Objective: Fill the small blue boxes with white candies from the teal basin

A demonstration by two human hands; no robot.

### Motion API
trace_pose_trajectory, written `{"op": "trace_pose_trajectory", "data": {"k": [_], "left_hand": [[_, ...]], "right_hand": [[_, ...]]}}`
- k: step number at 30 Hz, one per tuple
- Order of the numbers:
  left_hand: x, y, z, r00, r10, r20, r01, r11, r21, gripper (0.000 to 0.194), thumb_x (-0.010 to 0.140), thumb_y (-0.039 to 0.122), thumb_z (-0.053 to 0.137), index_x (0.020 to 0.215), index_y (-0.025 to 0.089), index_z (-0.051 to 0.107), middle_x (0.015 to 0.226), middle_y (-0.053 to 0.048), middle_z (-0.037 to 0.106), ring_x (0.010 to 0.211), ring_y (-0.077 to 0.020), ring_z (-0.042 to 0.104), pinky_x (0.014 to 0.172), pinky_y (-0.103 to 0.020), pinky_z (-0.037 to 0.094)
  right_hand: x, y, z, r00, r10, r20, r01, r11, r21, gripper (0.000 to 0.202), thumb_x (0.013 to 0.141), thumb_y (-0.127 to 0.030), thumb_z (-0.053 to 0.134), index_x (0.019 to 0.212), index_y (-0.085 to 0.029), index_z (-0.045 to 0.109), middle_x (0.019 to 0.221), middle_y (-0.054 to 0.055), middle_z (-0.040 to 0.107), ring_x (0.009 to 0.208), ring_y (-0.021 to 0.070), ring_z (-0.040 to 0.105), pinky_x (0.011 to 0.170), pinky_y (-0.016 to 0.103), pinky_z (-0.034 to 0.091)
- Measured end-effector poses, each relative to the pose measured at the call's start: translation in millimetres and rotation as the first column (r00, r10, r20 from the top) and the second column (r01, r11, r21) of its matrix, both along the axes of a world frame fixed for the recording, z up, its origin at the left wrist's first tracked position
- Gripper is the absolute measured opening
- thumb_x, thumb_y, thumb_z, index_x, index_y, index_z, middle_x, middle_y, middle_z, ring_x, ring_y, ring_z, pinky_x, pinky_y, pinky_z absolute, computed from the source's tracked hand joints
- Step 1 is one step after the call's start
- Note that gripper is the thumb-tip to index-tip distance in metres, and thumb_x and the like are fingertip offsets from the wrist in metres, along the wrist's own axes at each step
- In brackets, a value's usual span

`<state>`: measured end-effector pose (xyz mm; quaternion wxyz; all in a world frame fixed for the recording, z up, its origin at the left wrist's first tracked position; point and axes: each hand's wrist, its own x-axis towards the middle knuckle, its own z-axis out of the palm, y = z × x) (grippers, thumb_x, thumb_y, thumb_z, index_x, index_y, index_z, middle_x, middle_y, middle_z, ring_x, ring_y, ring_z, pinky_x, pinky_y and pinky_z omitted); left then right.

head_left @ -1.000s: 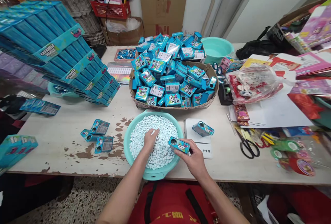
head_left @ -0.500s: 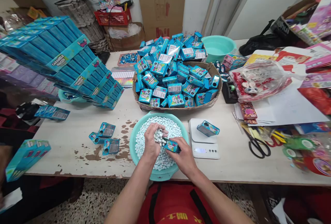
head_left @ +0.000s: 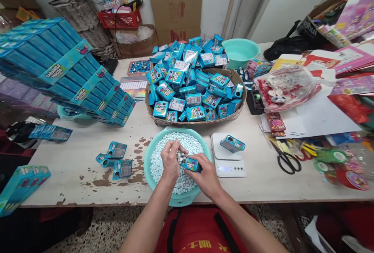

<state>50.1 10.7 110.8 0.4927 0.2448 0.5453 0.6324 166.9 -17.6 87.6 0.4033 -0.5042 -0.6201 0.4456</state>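
Over a mint-green basin full of small white candies, my right hand grips a small blue candy box lying on its side. My left hand is cupped around a handful of white candies, held against the box's left end. The fingers hide part of that opening. To the right, a white digital scale carries another blue box, tilted on its plate. Its display is lit, but the figures are too small to read.
Behind the basin, a cardboard tray is heaped with blue boxes. Several loose boxes lie at left, near a tall leaning stack of display cartons. Black scissors, tape rolls and papers crowd the right side.
My left fingers have closed in more over the candies, and fewer of them show at the box's end. The whole view has shifted slightly.
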Motion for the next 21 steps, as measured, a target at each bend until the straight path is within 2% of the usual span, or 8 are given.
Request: {"op": "trace_pose_trajectory", "data": {"k": [5,13,21], "left_hand": [[3.0,1.3,4.3,1.000,0.025,0.009,-0.025,1.000,-0.007,0.023,0.075,0.036,0.063,0.068,0.017,0.053,0.057,0.003,0.053,0.053,-0.0104,0.055,0.054,-0.023,0.044],[4.7,0.6,1.8,1.000,-0.001,0.009,0.001,1.000,-0.010,0.024,0.077,0.038,0.061,0.068,0.016,0.055,0.048,0.004,0.052,0.047,-0.0107,0.053,0.054,-0.024,0.044],[6.1,-1.1,11.3,0.999,-0.029,0.019,0.029,1.000,-0.009,0.024,0.078,0.041,0.059,0.076,0.018,0.055,0.049,0.004,0.053,0.047,-0.0114,0.054,0.052,-0.024,0.045]], "right_hand": [[2.3,1.4,1.5,0.999,0.026,-0.029,-0.027,0.999,-0.024,0.031,0.068,-0.019,0.072,0.098,-0.025,0.065,0.095,0.004,0.062,0.091,0.0224,0.060,0.082,0.037,0.048],[2.0,1.2,1.1,0.997,0.027,-0.066,-0.031,0.998,-0.060,0.032,0.068,-0.019,0.073,0.099,-0.025,0.066,0.095,0.004,0.063,0.092,0.0226,0.060,0.083,0.037,0.048],[1.5,0.8,1.8,0.995,-0.010,-0.104,0.005,0.999,-0.052,0.034,0.068,-0.019,0.072,0.100,-0.026,0.066,0.095,0.003,0.062,0.093,0.0222,0.060,0.083,0.037,0.048]]}}
